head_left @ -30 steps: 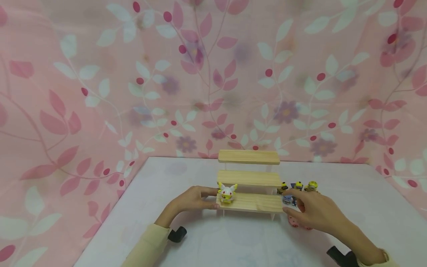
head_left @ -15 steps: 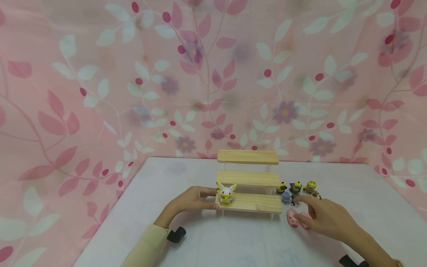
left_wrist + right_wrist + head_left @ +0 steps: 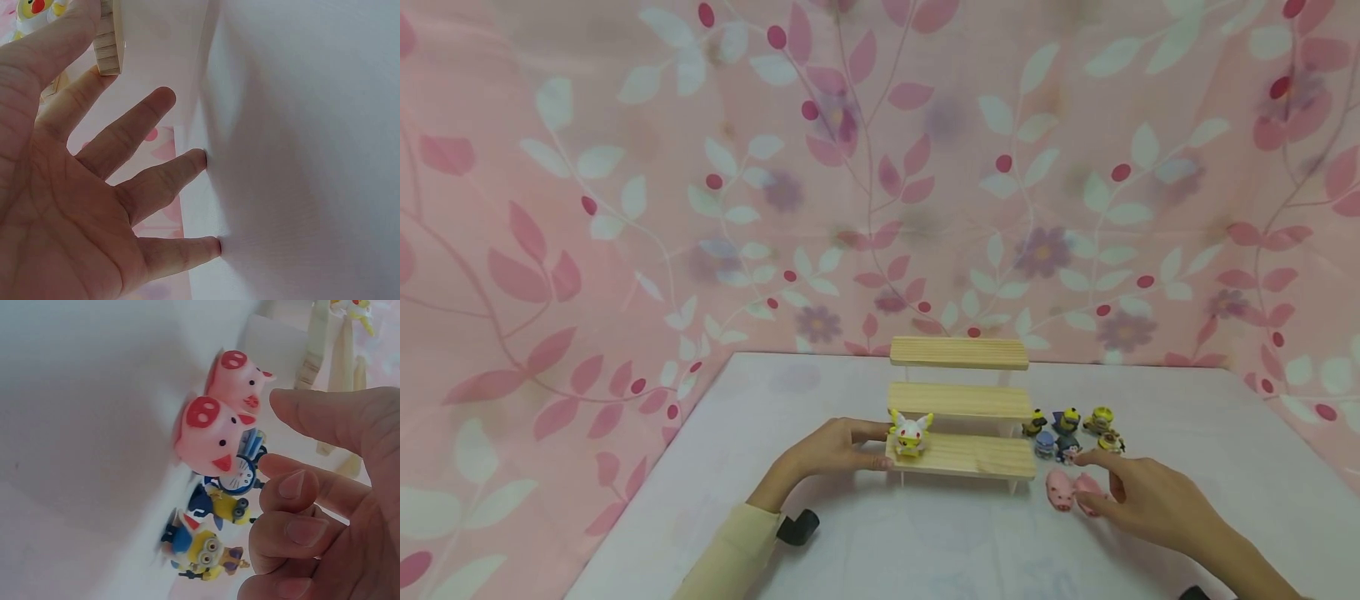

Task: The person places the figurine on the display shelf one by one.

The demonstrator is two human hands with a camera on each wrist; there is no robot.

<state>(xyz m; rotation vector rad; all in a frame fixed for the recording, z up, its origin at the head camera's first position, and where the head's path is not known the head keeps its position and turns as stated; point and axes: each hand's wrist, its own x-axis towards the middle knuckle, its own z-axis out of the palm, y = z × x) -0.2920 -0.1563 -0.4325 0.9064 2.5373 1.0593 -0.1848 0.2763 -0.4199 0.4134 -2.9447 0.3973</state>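
My left hand [image 3: 827, 450] holds the left end of the lowest board of a three-step wooden display shelf [image 3: 981, 454], thumb at the front edge and index finger behind. In the left wrist view its other fingers spread toward the table. A white and yellow long-eared figurine [image 3: 910, 435] stands on that board's left end. My right hand [image 3: 1157, 500] hovers by two pink toy pigs [image 3: 1060, 490], thumb apart from the fingers. In the right wrist view the nearer pig [image 3: 203, 437] sits just beyond the fingertips, and nothing is held.
Behind the pigs, right of the shelf, several small figurines [image 3: 1066, 419] cluster, some yellow with goggles, one blue and white with whiskers [image 3: 237, 476]. A white cloth covers the table [image 3: 925, 550]. A pink floral curtain [image 3: 880, 208] hangs at the back.
My right hand has moved right and slightly nearer, from beside the shelf's right end to the pigs, uncovering the figurines. The left hand, shelf and long-eared figurine stay put.
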